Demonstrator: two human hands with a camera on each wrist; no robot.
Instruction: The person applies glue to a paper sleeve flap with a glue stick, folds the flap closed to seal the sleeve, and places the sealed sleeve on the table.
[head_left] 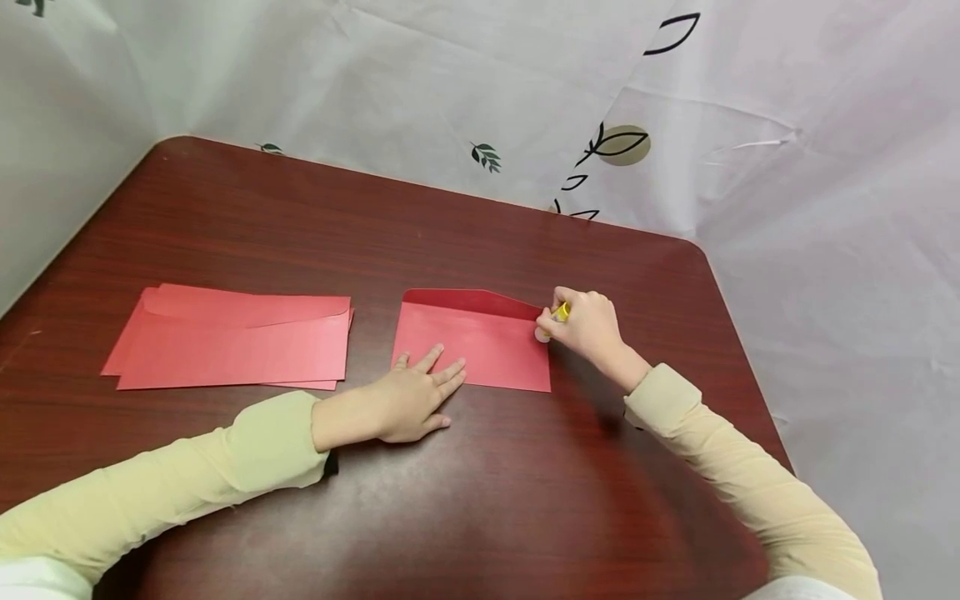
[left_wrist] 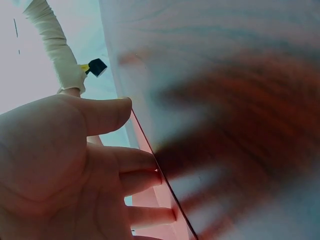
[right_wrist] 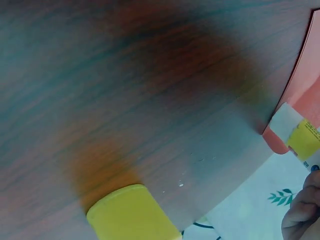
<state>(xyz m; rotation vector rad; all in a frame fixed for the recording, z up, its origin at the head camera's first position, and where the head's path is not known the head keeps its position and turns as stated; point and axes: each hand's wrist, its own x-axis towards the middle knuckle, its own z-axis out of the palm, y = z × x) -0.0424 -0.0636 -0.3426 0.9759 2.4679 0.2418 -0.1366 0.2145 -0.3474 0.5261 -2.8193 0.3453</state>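
A red envelope (head_left: pixel 472 337) lies with its flap (head_left: pixel 480 300) raised at the far side. My left hand (head_left: pixel 415 400) rests on its near left part, fingers spread; the left wrist view shows the fingertips (left_wrist: pixel 167 215) over the near edge. At the right end of the envelope, my right hand (head_left: pixel 592 325) grips a glue stick (head_left: pixel 561 312) with a yellow label and a pale end. That end meets the envelope's right edge by the flap in the right wrist view, where the glue stick (right_wrist: pixel 304 139) partly covers the corner. Curled fingers (right_wrist: pixel 302 210) show beside it.
Several red envelopes (head_left: pixel 240 342) lie in an overlapping pile to the left on the dark red-brown table (head_left: pixel 337 217). Patterned pale sheeting (head_left: pixel 450 100) hangs behind and beside the table. A yellow rounded piece (right_wrist: pixel 132 215) shows low in the right wrist view.
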